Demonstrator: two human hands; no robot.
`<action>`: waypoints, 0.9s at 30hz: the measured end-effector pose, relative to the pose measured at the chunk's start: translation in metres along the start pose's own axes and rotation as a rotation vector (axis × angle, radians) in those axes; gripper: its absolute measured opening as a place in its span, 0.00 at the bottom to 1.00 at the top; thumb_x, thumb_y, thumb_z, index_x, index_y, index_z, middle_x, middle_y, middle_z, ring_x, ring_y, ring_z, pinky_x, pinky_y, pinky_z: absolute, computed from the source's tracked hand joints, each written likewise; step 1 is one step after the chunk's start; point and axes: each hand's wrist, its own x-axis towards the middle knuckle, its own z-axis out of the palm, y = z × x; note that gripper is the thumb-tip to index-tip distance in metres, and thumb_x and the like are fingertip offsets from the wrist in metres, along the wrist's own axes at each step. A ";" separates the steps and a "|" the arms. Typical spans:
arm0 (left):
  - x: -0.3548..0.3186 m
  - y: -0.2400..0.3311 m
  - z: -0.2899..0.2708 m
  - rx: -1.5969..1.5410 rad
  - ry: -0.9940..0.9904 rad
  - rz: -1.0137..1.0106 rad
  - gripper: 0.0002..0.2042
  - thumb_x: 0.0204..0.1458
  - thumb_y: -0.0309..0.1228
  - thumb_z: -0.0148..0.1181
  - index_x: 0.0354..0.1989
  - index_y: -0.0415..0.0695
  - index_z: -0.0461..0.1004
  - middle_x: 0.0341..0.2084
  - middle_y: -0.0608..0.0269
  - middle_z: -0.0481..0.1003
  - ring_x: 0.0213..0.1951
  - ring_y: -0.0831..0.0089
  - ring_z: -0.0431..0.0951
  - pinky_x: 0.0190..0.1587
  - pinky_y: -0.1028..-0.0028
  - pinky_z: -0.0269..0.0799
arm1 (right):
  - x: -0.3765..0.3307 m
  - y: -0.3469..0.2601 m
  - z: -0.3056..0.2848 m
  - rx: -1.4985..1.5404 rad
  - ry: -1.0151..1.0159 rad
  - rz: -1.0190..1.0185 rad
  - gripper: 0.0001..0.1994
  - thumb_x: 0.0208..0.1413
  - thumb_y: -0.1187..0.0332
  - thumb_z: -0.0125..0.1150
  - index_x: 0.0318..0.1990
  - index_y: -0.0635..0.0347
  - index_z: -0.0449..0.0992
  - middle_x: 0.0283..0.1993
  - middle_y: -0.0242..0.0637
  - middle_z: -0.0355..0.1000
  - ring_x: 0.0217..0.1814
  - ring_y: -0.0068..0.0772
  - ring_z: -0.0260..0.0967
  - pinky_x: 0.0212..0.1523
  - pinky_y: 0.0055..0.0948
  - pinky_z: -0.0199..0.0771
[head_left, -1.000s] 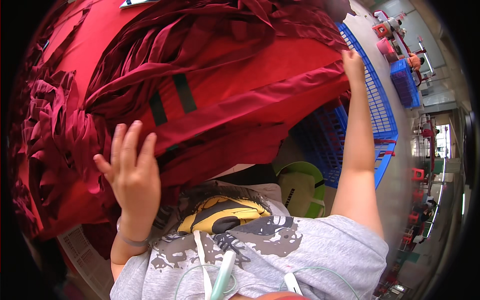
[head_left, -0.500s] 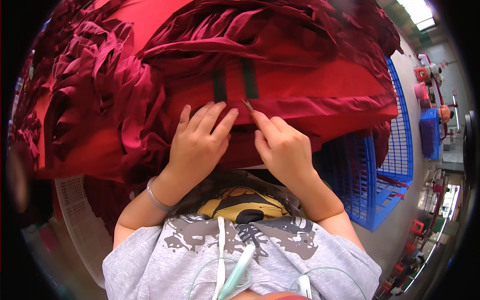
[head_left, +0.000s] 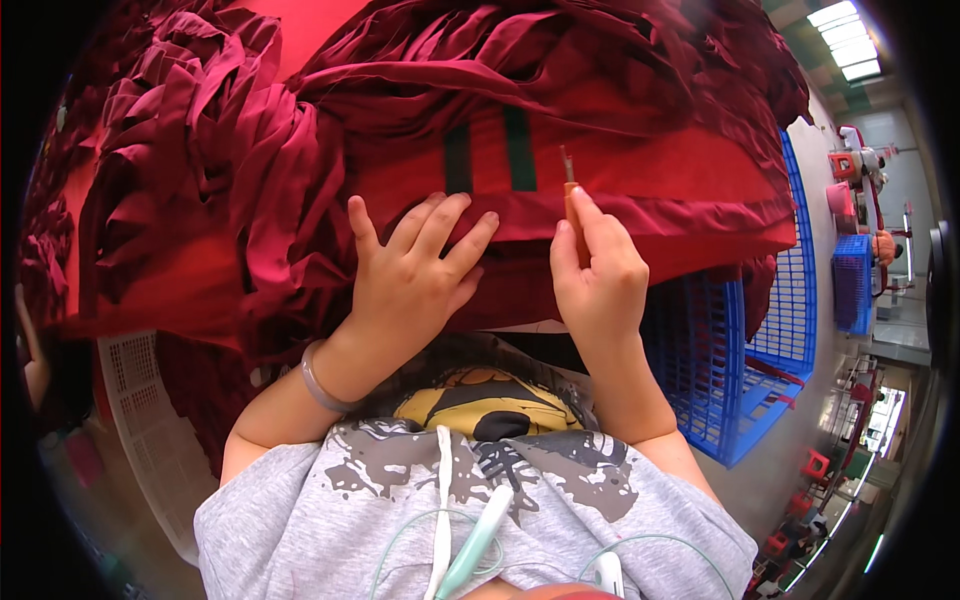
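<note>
My left hand (head_left: pixel 415 265) lies with its fingers spread on a dark red fabric strip (head_left: pixel 550 217), pressing near its left part. In my right hand (head_left: pixel 603 275) is a seam ripper (head_left: pixel 570 190) with an orange-brown handle and a thin metal tip; the fingers close round the handle. Its tip points away from me, over the red surface (head_left: pixel 660 165) beyond the strip. Two dark green bars (head_left: pixel 519 150) show on that surface, just past my left fingertips.
Crumpled dark red fabric (head_left: pixel 200 150) is heaped at the left, with another long heap (head_left: pixel 520 75) across the back. A blue plastic basket (head_left: pixel 740 400) stands at the right, a white basket (head_left: pixel 150 430) at the lower left. Part of another person's arm (head_left: pixel 35 365) shows at the left rim.
My right hand has moved right, away from the left hand, and the seam ripper has swung to point more straight ahead. The left hand stays on the strip, its fingers spread wider.
</note>
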 end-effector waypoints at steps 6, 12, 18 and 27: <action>0.001 -0.001 0.001 -0.072 0.006 0.011 0.28 0.42 0.42 0.66 0.56 0.58 0.73 0.57 0.73 0.69 0.56 0.73 0.69 0.66 0.32 0.26 | -0.013 -0.012 -0.006 0.077 -0.306 -0.126 0.15 0.50 0.74 0.61 0.47 0.63 0.78 0.26 0.36 0.69 0.20 0.35 0.70 0.21 0.32 0.71; 0.003 0.000 -0.004 -0.052 0.001 0.004 0.26 0.44 0.42 0.64 0.56 0.56 0.74 0.56 0.74 0.71 0.56 0.73 0.69 0.65 0.31 0.24 | -0.009 -0.015 0.006 0.095 -0.231 -0.103 0.14 0.52 0.73 0.61 0.46 0.63 0.79 0.26 0.36 0.69 0.21 0.35 0.71 0.22 0.32 0.72; 0.003 -0.001 -0.001 -0.041 0.015 0.007 0.25 0.47 0.41 0.64 0.56 0.57 0.73 0.57 0.76 0.71 0.57 0.74 0.69 0.65 0.34 0.23 | -0.021 -0.013 0.015 0.157 -0.181 -0.054 0.16 0.52 0.74 0.62 0.49 0.65 0.77 0.28 0.38 0.70 0.22 0.37 0.71 0.22 0.33 0.73; 0.003 0.000 -0.004 -0.089 -0.014 0.002 0.26 0.45 0.39 0.65 0.58 0.61 0.72 0.57 0.75 0.70 0.57 0.73 0.68 0.64 0.31 0.26 | -0.004 -0.013 -0.010 0.169 -0.164 -0.001 0.15 0.51 0.76 0.62 0.48 0.63 0.78 0.27 0.40 0.72 0.22 0.38 0.71 0.24 0.33 0.73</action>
